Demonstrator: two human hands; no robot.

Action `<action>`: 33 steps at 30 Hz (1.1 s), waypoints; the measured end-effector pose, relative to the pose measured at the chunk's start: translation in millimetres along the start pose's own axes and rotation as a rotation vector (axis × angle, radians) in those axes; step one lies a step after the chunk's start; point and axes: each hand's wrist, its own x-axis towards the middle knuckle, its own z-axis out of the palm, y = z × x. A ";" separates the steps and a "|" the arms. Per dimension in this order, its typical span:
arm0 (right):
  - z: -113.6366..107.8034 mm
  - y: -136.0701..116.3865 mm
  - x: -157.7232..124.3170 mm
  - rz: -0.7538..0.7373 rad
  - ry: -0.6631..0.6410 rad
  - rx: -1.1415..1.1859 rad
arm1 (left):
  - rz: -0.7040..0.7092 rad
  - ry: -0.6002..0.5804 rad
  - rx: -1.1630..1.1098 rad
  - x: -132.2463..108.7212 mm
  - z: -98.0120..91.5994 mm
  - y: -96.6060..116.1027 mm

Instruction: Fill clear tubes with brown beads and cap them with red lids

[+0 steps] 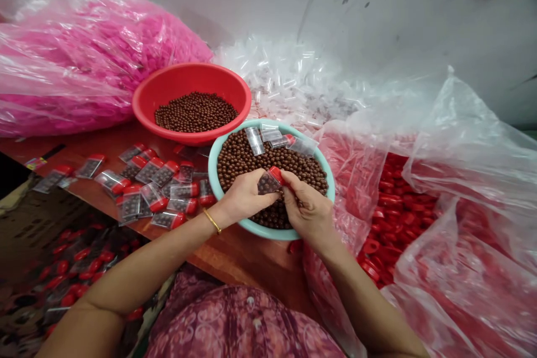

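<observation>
Two hands (245,197) (308,207) holding red-capped plastic tube (268,182), teal bowl (260,229) of brown balls (251,159)

Both arms held extended forward and inward, left forearm (155,260) angled up from the lower left, right forearm (361,305) angled up from the lower right, left hand (245,197) and right hand (305,207) brought close together, backs turned upward, fingertips (288,180) pressed into a pinch.

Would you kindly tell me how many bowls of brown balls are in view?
2. A red bowl sits farther back; a pale teal bowl sits nearer, under the left hand and right hand. The pink plastic bag could hide others.
</observation>
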 end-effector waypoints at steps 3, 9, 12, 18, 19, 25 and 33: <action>0.7 1.4 -1.9 -0.050 0.001 -0.058 | -0.021 0.031 0.089 -3.3 -0.6 5.7; 10.4 2.8 -7.4 -0.145 0.033 -0.129 | -0.030 0.066 0.140 -9.0 0.3 8.8; 15.3 2.9 -10.6 -0.182 0.086 -0.162 | -0.044 0.041 0.087 -6.6 0.5 6.5; 4.3 -2.4 -7.3 -0.041 0.026 -0.039 | -0.047 -0.009 0.082 -3.3 -2.2 10.2; 1.9 -3.8 -6.3 0.013 0.013 0.017 | -0.055 0.003 0.126 -4.2 -2.2 11.6; -3.2 -10.1 -5.6 0.101 -0.006 0.102 | -0.034 0.055 0.346 -11.3 2.5 13.1; -6.3 -19.3 -3.8 0.053 -0.025 0.157 | -0.012 0.122 0.296 -15.2 2.0 11.2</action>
